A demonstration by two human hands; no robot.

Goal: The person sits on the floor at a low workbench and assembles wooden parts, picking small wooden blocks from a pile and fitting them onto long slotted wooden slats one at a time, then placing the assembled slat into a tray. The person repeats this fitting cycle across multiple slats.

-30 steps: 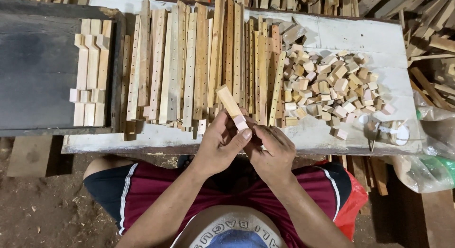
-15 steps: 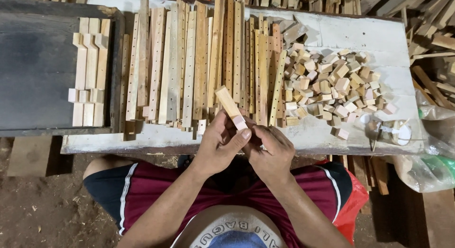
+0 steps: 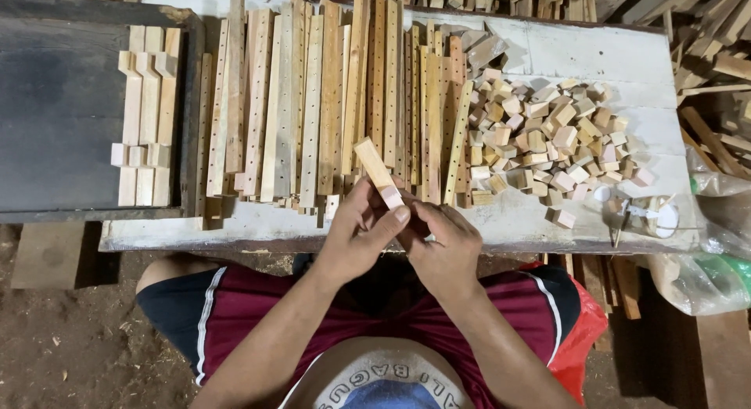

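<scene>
My left hand [image 3: 356,241] grips a short light wooden stick [image 3: 376,169] that points up and to the left over the table's front edge. A small wooden block [image 3: 390,196] sits at the stick's lower end, under my left thumb. My right hand [image 3: 443,249] is pressed against the left one, fingers curled at that same lower end. Whether it holds something of its own is hidden. Both hands hover just in front of a row of long drilled wooden slats [image 3: 313,104].
A pile of small wooden cubes [image 3: 547,143] lies right of the slats on the white table [image 3: 587,57]. Finished joined pieces [image 3: 145,116] rest on a dark board [image 3: 55,112] at left. A small white container [image 3: 665,219] and plastic bags [image 3: 704,276] sit at right. Scrap wood lies beyond.
</scene>
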